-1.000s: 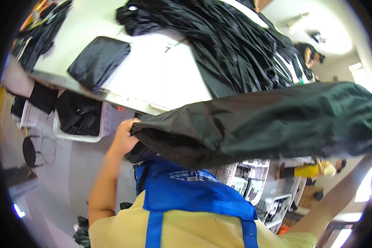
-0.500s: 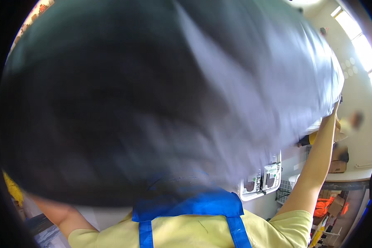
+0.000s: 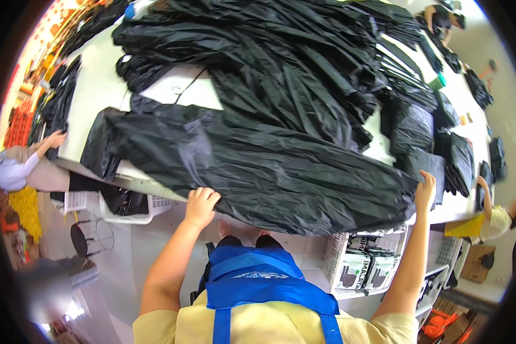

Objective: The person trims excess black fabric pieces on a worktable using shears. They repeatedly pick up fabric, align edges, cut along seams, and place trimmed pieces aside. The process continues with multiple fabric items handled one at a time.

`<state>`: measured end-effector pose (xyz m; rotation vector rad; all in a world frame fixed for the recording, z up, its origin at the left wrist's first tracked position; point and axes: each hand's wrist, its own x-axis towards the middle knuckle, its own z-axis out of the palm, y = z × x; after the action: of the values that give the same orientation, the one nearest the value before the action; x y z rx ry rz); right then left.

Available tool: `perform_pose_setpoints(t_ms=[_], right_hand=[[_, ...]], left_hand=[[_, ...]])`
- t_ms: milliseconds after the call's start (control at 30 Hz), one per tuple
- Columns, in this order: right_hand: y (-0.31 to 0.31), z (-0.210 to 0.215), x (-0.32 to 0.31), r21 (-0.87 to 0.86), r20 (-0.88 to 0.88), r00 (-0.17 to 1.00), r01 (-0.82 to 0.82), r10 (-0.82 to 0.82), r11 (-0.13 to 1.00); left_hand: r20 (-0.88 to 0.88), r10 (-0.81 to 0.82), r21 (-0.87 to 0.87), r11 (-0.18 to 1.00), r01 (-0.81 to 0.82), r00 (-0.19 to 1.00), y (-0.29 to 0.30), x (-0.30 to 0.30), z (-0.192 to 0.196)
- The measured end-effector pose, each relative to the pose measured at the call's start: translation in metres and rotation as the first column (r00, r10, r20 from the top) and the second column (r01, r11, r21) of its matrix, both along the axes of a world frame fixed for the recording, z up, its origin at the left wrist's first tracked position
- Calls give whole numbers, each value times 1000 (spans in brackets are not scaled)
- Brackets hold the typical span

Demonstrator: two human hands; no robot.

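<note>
A long piece of thin, shiny black fabric [image 3: 281, 178] lies spread across the near side of a white table, its near edge hanging over the table's front. I cannot tell what kind of article it is. My left hand [image 3: 202, 206] is closed on its near edge, left of the middle. At the fabric's right end, my right hand [image 3: 425, 192] pinches the corner. Just beyond it sits a large heap of loose black fabric [image 3: 292, 69], creased and overlapping.
Folded black bundles [image 3: 410, 129] are stacked at the table's right. White baskets [image 3: 332, 261] with packaged goods stand below its front edge; another white basket [image 3: 149, 212] is at the left. Co-workers stand at the left [image 3: 17, 169] and right [image 3: 496, 223]. A stool [image 3: 80, 239] is lower left.
The black fabric, raised and billowing close in front of me, has come down flat onto the table. Both my hands have lowered with it, and the table and heap are now visible.
</note>
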<state>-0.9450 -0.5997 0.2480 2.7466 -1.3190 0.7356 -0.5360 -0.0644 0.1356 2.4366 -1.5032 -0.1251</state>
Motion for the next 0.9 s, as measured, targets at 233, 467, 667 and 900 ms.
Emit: perform_pose_setpoints(t_ms=[233,467,667,900], right_hand=[[252,-78,204,429,-162,964,-125,212,895],[265,-114,235,269,-456,889,90,45,959],[262,-126,231,209,-464,886,82,25,974],[257,-132,228,183,-507,862,71,32,980]], left_hand=[[-209,-92,12,995,97,974,-6,5,18],[-99,593,-347,732,-586,799,90,181,42],[155,833,383,445,-810,531,146,305,63],[257,678,299,622,-724,689,169,411,34]])
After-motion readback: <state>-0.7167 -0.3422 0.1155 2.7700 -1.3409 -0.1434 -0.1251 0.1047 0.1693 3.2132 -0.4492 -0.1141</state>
